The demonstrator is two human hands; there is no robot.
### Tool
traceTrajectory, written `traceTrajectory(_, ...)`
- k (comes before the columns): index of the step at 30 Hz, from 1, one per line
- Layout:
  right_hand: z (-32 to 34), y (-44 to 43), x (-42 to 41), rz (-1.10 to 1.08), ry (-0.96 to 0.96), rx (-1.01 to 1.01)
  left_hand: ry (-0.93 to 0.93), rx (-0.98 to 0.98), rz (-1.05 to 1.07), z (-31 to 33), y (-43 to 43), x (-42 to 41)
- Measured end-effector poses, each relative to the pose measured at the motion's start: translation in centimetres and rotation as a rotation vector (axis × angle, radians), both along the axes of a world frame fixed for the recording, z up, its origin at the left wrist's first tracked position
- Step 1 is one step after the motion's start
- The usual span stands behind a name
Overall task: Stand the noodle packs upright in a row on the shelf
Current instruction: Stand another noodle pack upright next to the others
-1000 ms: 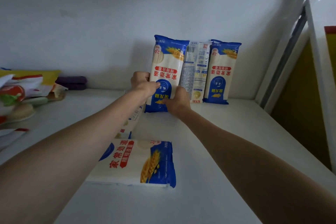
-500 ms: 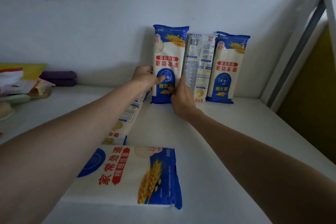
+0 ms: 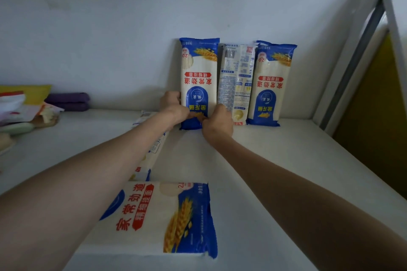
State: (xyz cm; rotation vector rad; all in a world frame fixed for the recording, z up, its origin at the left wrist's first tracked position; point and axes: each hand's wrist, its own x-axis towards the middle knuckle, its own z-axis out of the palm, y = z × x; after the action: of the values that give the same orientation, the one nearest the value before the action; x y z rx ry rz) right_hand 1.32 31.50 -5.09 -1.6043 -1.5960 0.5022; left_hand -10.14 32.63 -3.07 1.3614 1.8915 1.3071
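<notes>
Wide white shelf [image 3: 275, 160] fills the view, and along its back edge, towards the right rear corner, three noodle packs stand on end against the back wall [image 3: 110, 39]. Biggest thing in the foreground is the flat pack [image 3: 158, 218], lying face up near the front edge. A second flat pack [image 3: 152, 156] lies behind it, mostly hidden under the left forearm [image 3: 99, 171], so two to go, by the look of it. Now the row: the right-hand pack [image 3: 272, 86] nearest the corner, the middle pack [image 3: 236, 77] turned back-side out and touching it, and the held pack [image 3: 199, 68] on the left end, upright, its bottom on the shelf. These look like dried noodle bundles in thin plastic film. I'd judge them stiff along their length, fairly light, slick on the wrap, and brittle if bent or dropped. The sensible hold is low on both long sides, where a pack can be steered without flexing it. And that's just where the hands are. The left hand [image 3: 172, 108] is wrapped round the lower left edge, fingers curled behind it. The right hand [image 3: 217, 125] is closed on the lower right edge, tucked in where it meets the middle pack. Both clamped on, neither spread wide. Off at the left rear, a purple bundle [image 3: 68, 101] sits well apart from the row.
</notes>
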Motion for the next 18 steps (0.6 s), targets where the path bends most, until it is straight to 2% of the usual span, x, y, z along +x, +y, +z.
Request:
traceTrajectory(10, -0.2, 0.8, 0.1, -0.030, -0.068, 0.041, 0.131, 0.079, 0.142, -0.9, 1.0, 1.0)
traceTrajectory(18, 0.2, -0.3, 0.3, -0.025, -0.100, 0.033, 0.122, 0.020, 0.091, 0.3, -0.8, 0.8)
